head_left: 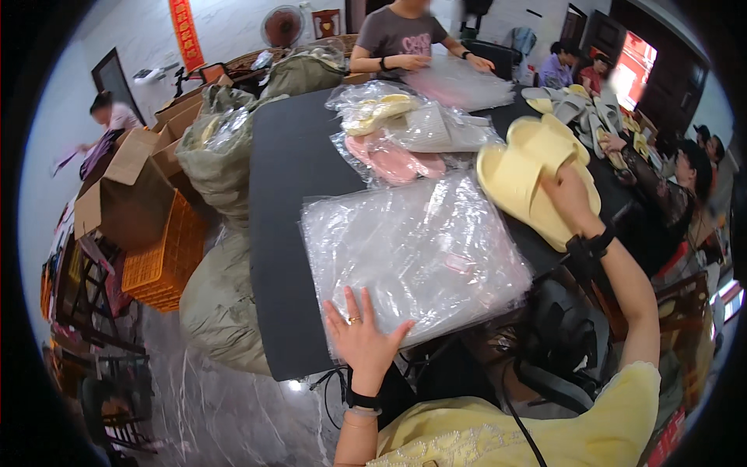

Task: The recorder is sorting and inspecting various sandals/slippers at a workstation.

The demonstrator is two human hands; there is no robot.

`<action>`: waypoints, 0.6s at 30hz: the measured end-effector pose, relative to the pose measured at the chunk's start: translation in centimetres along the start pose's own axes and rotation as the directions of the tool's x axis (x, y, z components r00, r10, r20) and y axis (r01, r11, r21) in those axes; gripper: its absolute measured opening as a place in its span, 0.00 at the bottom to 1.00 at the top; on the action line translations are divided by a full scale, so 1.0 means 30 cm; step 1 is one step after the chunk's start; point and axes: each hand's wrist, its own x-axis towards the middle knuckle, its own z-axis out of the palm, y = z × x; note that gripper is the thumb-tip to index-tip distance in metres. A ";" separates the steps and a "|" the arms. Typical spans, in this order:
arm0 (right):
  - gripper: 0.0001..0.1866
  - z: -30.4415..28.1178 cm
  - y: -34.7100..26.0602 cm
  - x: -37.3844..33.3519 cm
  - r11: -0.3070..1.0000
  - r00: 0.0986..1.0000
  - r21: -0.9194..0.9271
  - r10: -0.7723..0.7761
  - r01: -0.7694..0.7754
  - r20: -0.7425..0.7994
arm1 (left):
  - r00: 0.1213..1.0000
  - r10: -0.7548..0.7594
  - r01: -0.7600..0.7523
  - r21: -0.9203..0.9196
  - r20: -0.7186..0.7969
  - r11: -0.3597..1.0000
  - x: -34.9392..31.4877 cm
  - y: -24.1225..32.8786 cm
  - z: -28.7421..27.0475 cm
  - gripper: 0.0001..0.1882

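My left hand [362, 338] lies with its fingers spread on the near left corner of a stack of clear plastic bags [412, 257]. To the right, my right hand [570, 194] grips a pair of yellow slippers [537, 171], its fingers tucked under a strap. The slippers are held over the right side of the black table [284, 233], just beyond the bags. Behind the stack lie bagged slippers: pink ones [393, 159], a grey pair [428, 128] and a yellow pair [377, 115].
Loose grey and yellow slippers [576, 105] are heaped at the far right, near several seated people. Across the table a person [405, 47] handles more clear bags [459, 82]. Along the left stand full green sacks [222, 156], an orange crate [159, 261] and a cardboard box [128, 194].
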 end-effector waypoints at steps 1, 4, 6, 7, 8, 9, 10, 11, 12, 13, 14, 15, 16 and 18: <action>0.13 -0.064 -0.030 0.018 0.993 0.999 0.118 -0.025 0.027 -0.023 | 1.000 -0.001 0.000 0.013 0.012 1.000 0.001 0.002 0.003 0.49; 0.14 -0.223 -0.214 0.005 0.824 0.968 0.508 0.187 -0.249 0.170 | 0.999 0.032 -0.032 0.042 0.007 0.999 0.005 0.012 0.031 0.51; 0.12 -0.242 -0.447 -0.076 0.625 0.966 0.761 -0.039 -0.177 0.256 | 0.999 0.029 -0.030 0.085 0.017 0.996 0.007 0.002 0.027 0.49; 0.12 -0.232 -0.530 -0.155 0.595 0.956 0.798 -0.165 -0.099 0.242 | 0.995 0.093 -0.095 0.095 0.020 0.991 0.007 -0.003 0.050 0.48; 0.12 -0.195 -0.603 -0.237 0.559 0.936 0.829 -0.283 -0.018 0.211 | 0.987 0.158 -0.159 0.108 0.018 0.981 0.004 0.001 0.071 0.47; 0.12 -0.117 -0.704 -0.312 0.503 0.894 0.862 -0.414 0.068 0.171 | 0.985 0.172 -0.169 0.149 -0.003 0.974 0.008 -0.016 0.059 0.47; 0.12 0.000 -0.787 -0.384 0.458 0.853 0.879 -0.505 0.135 0.133 | 0.982 0.188 -0.183 0.186 -0.006 0.965 0.004 -0.019 0.065 0.47; 0.12 0.109 -0.840 -0.444 0.438 0.826 0.878 -0.556 0.191 0.097 | 0.979 0.203 -0.194 0.219 -0.015 0.956 0.000 -0.018 0.066 0.47; 0.12 0.205 -0.879 -0.498 0.427 0.802 0.874 -0.592 0.234 0.074 | 0.979 0.201 -0.189 0.264 -0.020 0.946 -0.011 -0.028 0.066 0.47; 0.13 0.273 -0.884 -0.534 0.436 0.789 0.862 -0.610 0.259 0.072 | 0.978 0.209 -0.194 0.294 -0.020 0.936 -0.014 -0.042 0.067 0.47; 0.13 0.264 -0.837 -0.557 0.501 0.792 0.835 -0.594 0.226 0.143 | 0.976 0.215 -0.197 0.314 -0.021 0.929 -0.028 -0.047 0.071 0.47; 0.13 0.251 -0.794 -0.584 0.557 0.787 0.808 -0.580 0.192 0.212 | 0.973 0.229 -0.211 0.337 -0.015 0.918 -0.027 -0.056 0.076 0.47; 0.13 0.235 -0.760 -0.618 0.601 0.771 0.783 -0.571 0.159 0.282 | 0.970 0.242 -0.225 0.357 -0.003 0.906 -0.030 -0.060 0.080 0.47; 0.13 0.245 -0.678 -0.663 0.674 0.711 0.731 -0.564 0.103 0.420 | 0.963 0.271 -0.252 0.408 0.011 0.878 -0.026 -0.072 0.097 0.46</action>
